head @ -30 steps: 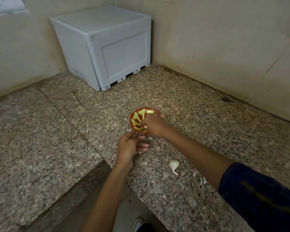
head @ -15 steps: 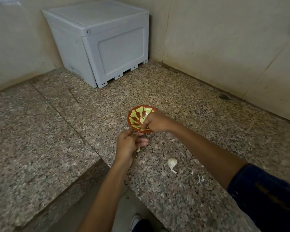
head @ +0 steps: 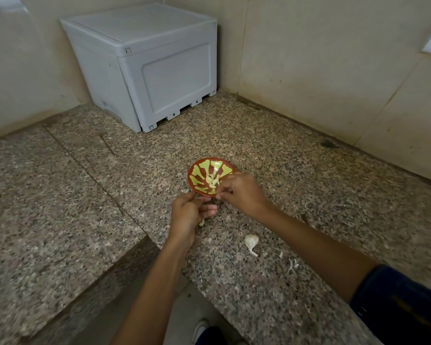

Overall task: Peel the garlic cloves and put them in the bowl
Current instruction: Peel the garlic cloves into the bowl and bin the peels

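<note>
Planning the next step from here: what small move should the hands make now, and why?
Probably finish stripping the pale garlic clove that the left hand holds, with the right hand close to pinch its skin. Peeled cloves already lie in the red and yellow-green bowl.

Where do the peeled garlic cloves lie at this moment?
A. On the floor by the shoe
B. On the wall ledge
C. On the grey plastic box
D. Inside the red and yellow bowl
D: a small pile of pale peeled cloves sits inside the red and yellow bowl on the granite counter.
</note>
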